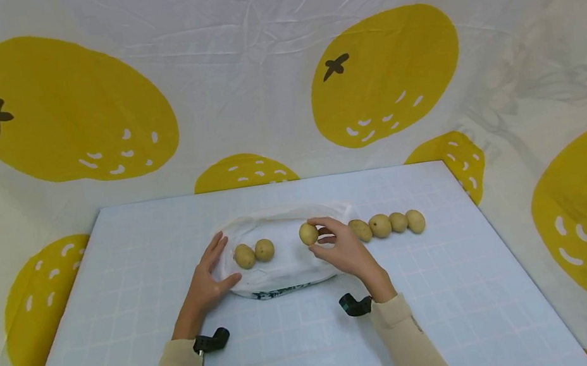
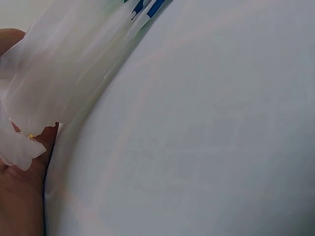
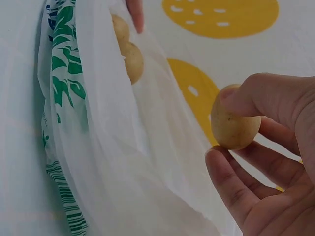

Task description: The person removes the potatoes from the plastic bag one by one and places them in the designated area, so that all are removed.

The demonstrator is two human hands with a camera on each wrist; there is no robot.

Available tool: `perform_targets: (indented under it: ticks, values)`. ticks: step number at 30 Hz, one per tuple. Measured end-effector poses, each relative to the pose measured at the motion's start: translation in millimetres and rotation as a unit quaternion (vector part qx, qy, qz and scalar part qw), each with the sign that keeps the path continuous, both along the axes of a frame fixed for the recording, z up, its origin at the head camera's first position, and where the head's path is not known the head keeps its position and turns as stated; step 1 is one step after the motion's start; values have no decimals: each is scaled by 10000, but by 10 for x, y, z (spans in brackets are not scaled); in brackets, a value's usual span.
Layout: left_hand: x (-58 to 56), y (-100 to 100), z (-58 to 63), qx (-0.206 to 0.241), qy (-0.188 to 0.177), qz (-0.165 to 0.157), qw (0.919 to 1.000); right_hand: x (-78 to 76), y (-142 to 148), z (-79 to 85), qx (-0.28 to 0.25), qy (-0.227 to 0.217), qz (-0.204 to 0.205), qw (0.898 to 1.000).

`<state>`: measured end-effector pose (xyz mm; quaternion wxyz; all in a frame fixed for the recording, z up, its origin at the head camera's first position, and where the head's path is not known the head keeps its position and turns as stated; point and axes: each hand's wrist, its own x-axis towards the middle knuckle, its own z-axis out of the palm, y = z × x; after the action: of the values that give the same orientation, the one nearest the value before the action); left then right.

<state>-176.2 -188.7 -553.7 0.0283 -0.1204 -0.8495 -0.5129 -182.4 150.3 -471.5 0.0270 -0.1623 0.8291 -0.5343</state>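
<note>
My right hand (image 1: pixel 347 250) pinches a potato (image 1: pixel 308 233) between thumb and fingertips, over the white bag (image 1: pixel 299 273). My left hand (image 1: pixel 208 284) touches the bag's end, its fingers spread wide. Two potatoes (image 1: pixel 245 256) lie in the bag between both hands' fingers; four more potatoes (image 1: pixel 380 225) line the table (image 1: pixel 292 356) right of my right fingers.

We note the right hand (image 1: pixel 346 250) pinching one potato (image 1: pixel 308 233) over a white bag (image 1: pixel 292 269); left of this grip, two potatoes (image 1: pixel 264 250) and the left hand (image 1: pixel 209 283); right of it, four potatoes (image 1: pixel 380 226) in line.
</note>
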Motion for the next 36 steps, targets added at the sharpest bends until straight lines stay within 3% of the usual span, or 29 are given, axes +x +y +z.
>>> perform_targets:
  ticks: [3,6,11,20,26,36]
  values:
    - [4,6,11,-6,-14,19,10000,105,46,106,-82,-72,-36,9999]
    - [7,15,28,-29,-23,10,10000,155,111,96,-105,-104,-188,9997]
    - [10,27,27,-31,-46,-14,10000,126,297,-151,-95,153,-600,9980]
    - [-10,7,-3,-62,-47,-3,10000,205,542,-263,71,437,-1058,9934]
    - [-18,2,3,-82,-67,1,9999,248,631,-331,-59,412,-1340,9901]
    - [-11,-3,8,-48,-27,-8,10000,326,718,-450,284,322,-1502,9877]
